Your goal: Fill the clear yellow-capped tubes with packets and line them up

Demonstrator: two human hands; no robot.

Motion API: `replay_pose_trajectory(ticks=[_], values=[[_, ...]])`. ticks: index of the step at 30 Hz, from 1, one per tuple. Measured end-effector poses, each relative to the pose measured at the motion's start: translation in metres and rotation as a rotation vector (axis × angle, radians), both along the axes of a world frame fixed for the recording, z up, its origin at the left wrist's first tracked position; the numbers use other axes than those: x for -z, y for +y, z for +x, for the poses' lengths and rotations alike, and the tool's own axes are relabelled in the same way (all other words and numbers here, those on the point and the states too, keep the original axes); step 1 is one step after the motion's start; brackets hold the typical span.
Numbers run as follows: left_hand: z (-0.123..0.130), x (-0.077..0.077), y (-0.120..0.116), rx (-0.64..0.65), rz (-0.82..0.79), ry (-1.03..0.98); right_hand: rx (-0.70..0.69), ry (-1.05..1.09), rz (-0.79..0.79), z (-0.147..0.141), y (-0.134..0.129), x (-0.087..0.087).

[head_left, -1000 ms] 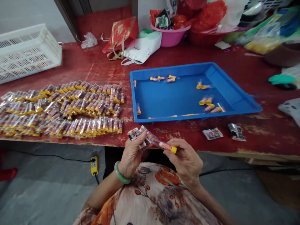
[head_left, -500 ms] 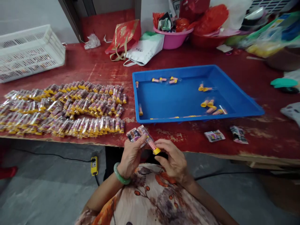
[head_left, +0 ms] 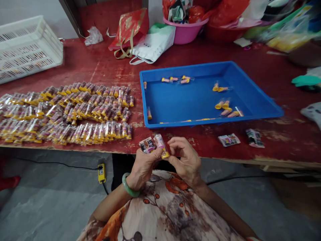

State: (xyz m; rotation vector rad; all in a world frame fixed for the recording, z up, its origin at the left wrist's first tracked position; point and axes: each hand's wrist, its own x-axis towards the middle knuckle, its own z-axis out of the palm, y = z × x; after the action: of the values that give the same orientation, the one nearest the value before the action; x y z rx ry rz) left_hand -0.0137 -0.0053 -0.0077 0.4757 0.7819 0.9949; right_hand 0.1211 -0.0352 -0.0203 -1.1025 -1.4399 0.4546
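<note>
My left hand (head_left: 144, 164), with a green bangle at its wrist, is closed on a small clear tube (head_left: 162, 146) with a yellow end. A printed label now shows around the tube's pink contents. Behind the same thumb sits a printed packet or stack of labels (head_left: 147, 145); which of these it is I cannot tell. My right hand (head_left: 186, 160) is beside the tube's yellow end, fingers curled but apart, thumb tip close to it. Whether that thumb touches the tube is unclear. Both hands are at the front edge of the red table (head_left: 200, 142).
Rows of labelled tubes (head_left: 95, 110) cover the table's left side. A blue tray (head_left: 180, 97) holds several tubes without labels. Two small printed packs (head_left: 229, 140) (head_left: 254, 138) lie right of my hands. Farther back are a white crate (head_left: 32, 47), bags (head_left: 152, 45) and a pink basin (head_left: 187, 31).
The tube has turned more upright in my left hand, and its label now faces me. My right fingers have opened away from the yellow end. The view has tilted slightly down.
</note>
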Motion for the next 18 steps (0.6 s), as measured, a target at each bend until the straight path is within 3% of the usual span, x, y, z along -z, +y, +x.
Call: replay_pose_trajectory(ticks=[8, 14, 18], values=[[0.003, 0.002, -0.005, -0.015, 0.088, -0.013, 0.021, -0.043, -0.020, 0.000, -0.001, 0.000], [0.003, 0.004, -0.003, -0.018, 0.057, -0.013, 0.051, -0.072, -0.049, 0.000, -0.001, 0.001], [0.002, 0.006, -0.001, -0.011, 0.049, 0.002, -0.071, -0.037, -0.177, 0.011, -0.002, -0.006]])
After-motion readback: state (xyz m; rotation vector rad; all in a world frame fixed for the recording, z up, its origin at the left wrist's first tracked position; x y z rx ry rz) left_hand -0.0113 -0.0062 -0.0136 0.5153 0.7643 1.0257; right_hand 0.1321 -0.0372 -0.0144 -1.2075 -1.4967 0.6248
